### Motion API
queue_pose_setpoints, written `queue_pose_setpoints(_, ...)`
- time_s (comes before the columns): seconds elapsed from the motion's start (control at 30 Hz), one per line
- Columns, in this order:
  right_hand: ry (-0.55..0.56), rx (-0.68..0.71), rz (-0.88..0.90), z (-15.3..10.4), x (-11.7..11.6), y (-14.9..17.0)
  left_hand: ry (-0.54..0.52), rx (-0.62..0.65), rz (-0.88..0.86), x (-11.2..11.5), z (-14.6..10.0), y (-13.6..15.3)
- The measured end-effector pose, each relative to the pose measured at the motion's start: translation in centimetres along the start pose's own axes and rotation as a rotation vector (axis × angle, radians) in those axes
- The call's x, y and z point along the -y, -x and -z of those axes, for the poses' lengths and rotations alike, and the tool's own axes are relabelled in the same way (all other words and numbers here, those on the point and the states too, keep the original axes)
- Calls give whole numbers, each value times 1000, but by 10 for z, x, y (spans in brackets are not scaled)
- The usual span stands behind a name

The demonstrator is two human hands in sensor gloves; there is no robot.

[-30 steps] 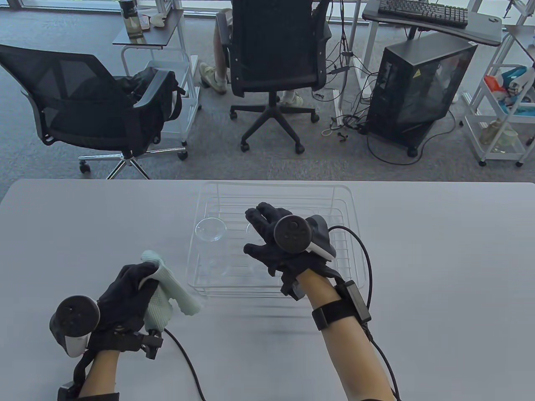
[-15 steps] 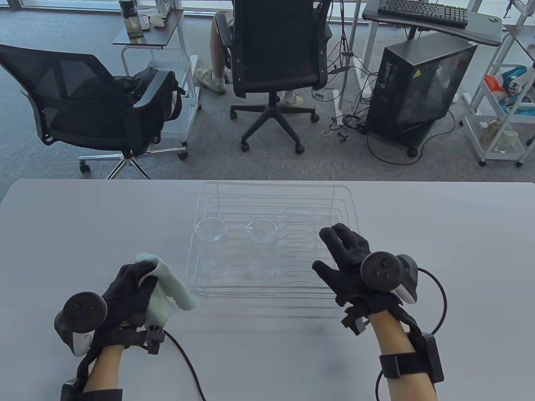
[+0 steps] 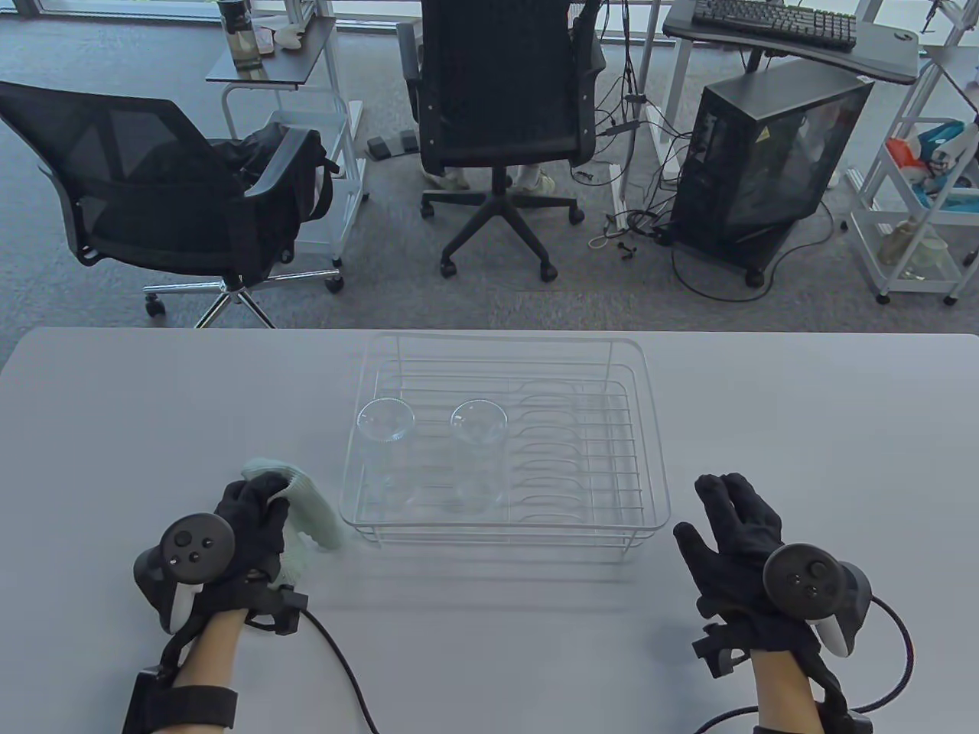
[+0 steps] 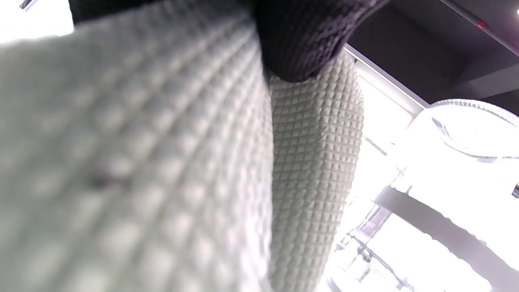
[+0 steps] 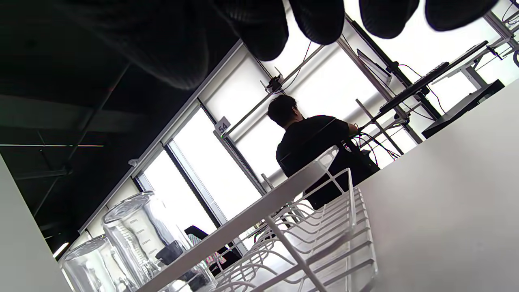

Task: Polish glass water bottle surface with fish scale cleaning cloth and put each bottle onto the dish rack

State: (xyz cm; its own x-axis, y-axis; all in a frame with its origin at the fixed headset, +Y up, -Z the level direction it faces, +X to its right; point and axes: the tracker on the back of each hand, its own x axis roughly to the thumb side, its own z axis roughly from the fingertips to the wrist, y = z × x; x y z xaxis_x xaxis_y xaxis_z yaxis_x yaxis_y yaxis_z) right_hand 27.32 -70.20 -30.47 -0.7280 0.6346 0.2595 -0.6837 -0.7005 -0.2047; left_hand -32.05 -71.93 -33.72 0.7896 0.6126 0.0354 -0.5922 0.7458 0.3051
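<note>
Two clear glass bottles stand upright in the left half of the white wire dish rack (image 3: 650,489): one bottle (image 3: 385,451) at the left, the other bottle (image 3: 478,455) beside it. Both bottles (image 5: 138,239) also show in the right wrist view, behind the rack's rim (image 5: 259,215). My left hand (image 3: 248,520) rests on the table left of the rack and grips the pale green fish scale cloth (image 3: 306,508). The cloth (image 4: 162,162) fills the left wrist view. My right hand (image 3: 734,527) lies flat on the table right of the rack, fingers straight, holding nothing.
The rack's right half holds only its plate slots (image 3: 581,451). Beyond the table's far edge stand two office chairs (image 3: 497,99), a computer tower (image 3: 765,160) and a white trolley (image 3: 918,214). A person (image 5: 308,138) sits with their back to me.
My right hand has drawn back from the second bottle in the rack, moved right and come down on the table. My left hand shifted slightly with the cloth.
</note>
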Motion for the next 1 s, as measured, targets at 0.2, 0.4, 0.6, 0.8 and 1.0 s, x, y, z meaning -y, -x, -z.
queue_pose_setpoints(0.2, -50, -9, -64, 1, -7, 3, 108, 51, 38, 0, -3, -4)
queue_pose_setpoints(0.4, -132, -36, -165, 0, -16, 7, 113, 96, 26, -2, -6, -1)
queue_pose_setpoints(0.6, -159, -48, -179, -1, -17, 8, 203, 97, 101, -5, -6, 0)
queue_pose_setpoints(0.8, -196, -64, -218, -2, -19, 8, 296, 104, 243, -3, -10, -4)
queue_pose_setpoints(1.0, -199, -71, -250, -2, -19, 7, 330, 143, 349, 5, -12, -12)
